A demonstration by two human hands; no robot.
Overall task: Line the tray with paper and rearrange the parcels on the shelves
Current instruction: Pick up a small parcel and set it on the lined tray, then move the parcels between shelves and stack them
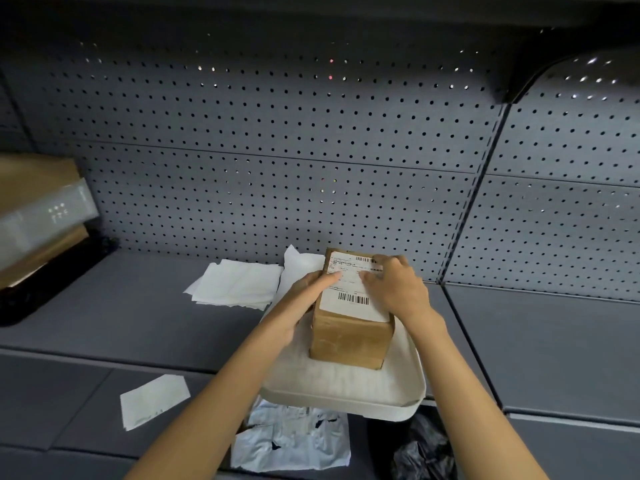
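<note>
Crumpled grey bag (291, 441) below white tray (346, 403) on dark pegboard-backed shelf (138, 306).

Two bare forearms show, each ending in a bare hand. The left hand (304, 296) and the right hand (398, 289) wear no gloves, rings, watch or bracelet. No sleeve reaches either wrist or forearm as far as the picture's lower edge. The fingers are slim, with short, unpainted nails.

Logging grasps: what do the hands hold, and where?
Both hold the box at its labelled top: left hand on the left edge, right hand on the right.
</note>
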